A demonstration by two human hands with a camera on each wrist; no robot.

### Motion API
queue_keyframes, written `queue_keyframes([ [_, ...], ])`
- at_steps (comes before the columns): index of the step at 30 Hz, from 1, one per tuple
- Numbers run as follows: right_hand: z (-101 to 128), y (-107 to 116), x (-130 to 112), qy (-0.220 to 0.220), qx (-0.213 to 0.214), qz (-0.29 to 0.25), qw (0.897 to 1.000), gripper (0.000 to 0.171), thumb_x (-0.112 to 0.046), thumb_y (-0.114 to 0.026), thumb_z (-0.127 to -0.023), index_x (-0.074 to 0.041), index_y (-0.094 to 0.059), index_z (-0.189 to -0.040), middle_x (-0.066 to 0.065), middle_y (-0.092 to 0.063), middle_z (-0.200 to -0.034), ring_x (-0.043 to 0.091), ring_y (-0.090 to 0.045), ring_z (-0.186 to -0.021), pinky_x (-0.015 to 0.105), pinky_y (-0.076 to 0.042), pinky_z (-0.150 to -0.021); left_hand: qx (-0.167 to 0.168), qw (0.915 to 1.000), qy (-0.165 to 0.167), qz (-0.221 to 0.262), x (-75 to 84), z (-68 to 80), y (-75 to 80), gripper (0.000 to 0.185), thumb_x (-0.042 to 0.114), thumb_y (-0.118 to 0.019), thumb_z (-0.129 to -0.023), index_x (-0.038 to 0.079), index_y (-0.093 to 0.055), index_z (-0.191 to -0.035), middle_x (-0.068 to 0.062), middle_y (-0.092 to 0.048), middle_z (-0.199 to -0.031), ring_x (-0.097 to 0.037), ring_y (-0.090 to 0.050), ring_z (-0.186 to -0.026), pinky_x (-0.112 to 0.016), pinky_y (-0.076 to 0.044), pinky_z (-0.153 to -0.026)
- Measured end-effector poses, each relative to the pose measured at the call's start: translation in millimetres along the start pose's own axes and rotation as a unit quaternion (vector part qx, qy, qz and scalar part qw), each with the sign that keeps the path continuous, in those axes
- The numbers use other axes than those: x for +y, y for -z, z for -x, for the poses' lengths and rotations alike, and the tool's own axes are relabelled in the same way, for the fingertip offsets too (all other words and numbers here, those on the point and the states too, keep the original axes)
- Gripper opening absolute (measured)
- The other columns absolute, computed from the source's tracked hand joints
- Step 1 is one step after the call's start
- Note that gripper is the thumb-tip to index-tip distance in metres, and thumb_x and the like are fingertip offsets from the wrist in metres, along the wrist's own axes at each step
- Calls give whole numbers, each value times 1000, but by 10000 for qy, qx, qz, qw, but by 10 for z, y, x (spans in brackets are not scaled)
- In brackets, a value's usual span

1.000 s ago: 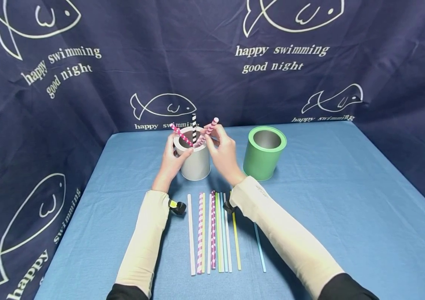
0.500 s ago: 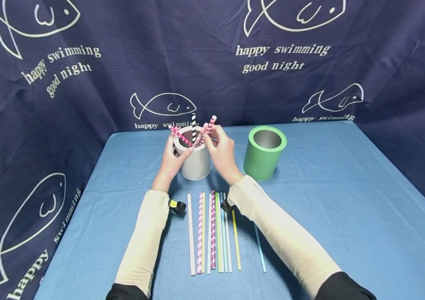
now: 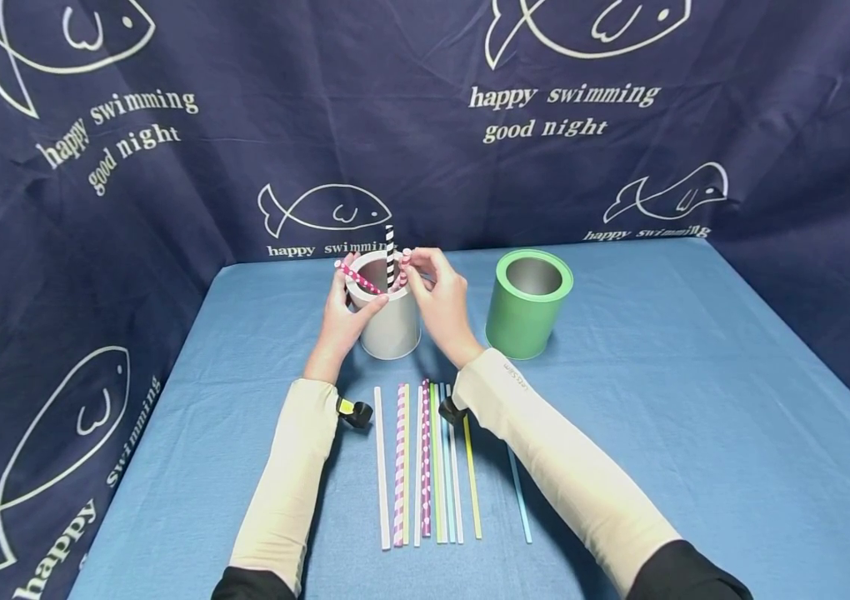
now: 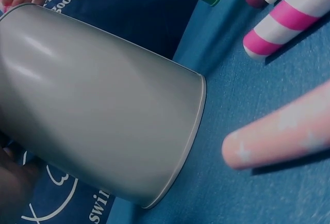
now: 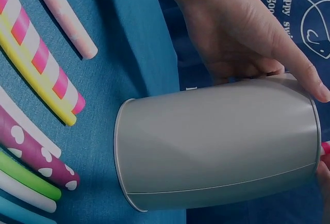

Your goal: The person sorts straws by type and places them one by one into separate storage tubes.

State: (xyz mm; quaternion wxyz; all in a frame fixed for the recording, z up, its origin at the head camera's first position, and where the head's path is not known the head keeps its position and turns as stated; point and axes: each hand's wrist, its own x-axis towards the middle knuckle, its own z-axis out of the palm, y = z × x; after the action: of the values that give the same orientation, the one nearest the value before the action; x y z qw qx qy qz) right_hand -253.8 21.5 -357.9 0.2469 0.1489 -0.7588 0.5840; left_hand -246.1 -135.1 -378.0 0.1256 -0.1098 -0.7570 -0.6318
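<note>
A white-grey can stands upright at the back of the table. My left hand holds it at its left side, the thumb near the rim; in the right wrist view the left hand lies along the can. My right hand is at the rim's right side and pinches the top of a pink-and-white striped straw, whose lower part is inside the can. A black-and-white striped straw stands in the can. A pink straw with white dots leans left in it.
An open green can stands to the right. In front lies a row of several straws, among them a pink-and-white striped straw, a purple one with white hearts and a yellow one. A light blue straw lies apart under the right forearm.
The striped straw at my right hand has gone down into the can, so less of it shows above the rim. The pink dotted straw tilts slightly further left. The can stays put.
</note>
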Motion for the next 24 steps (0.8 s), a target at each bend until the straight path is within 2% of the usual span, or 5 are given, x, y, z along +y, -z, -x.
queue_keyframes([
  [2,3,2,-3,-16,6,29,10000,19,-7,-62,-93,3,-61,-109,17,-72,-108,27,-70,-103,31,-58,-86,-9,10000,0,4,80,29,-2,80,4,-67,-84,-4,-23,-150,-20,-28,-157,-33,-29,-145,-45,-26,-120],
  [7,15,6,2,-22,22,12,10000,21,-7,-63,-92,4,-61,-110,19,-72,-108,28,-70,-103,32,-58,-87,-20,10000,76,-16,94,31,-9,79,4,-67,-85,-3,-23,-150,-19,-27,-158,-31,-29,-145,-43,-25,-120],
  [15,75,54,-3,-50,70,-236,9997,23,-6,-66,-90,4,-62,-110,18,-71,-108,28,-70,-103,30,-57,-88,64,10000,33,23,-260,-99,-4,81,6,-71,-83,3,-26,-151,-16,-31,-157,-30,-33,-143,-43,-26,-119],
  [20,110,130,-7,-127,67,-337,9993,21,-6,-66,-90,2,-62,-109,18,-71,-108,28,-69,-104,33,-57,-89,62,10000,-13,-16,-303,-112,-4,80,12,-73,-83,8,-29,-150,-11,-35,-156,-27,-36,-141,-42,-29,-118],
  [24,139,214,-6,-217,21,-314,9993,20,-6,-66,-91,2,-62,-109,18,-72,-108,27,-69,-104,32,-56,-91,102,9999,-14,-102,-293,-105,-2,79,15,-73,-83,9,-31,-150,-12,-38,-154,-28,-38,-140,-43,-30,-118],
])
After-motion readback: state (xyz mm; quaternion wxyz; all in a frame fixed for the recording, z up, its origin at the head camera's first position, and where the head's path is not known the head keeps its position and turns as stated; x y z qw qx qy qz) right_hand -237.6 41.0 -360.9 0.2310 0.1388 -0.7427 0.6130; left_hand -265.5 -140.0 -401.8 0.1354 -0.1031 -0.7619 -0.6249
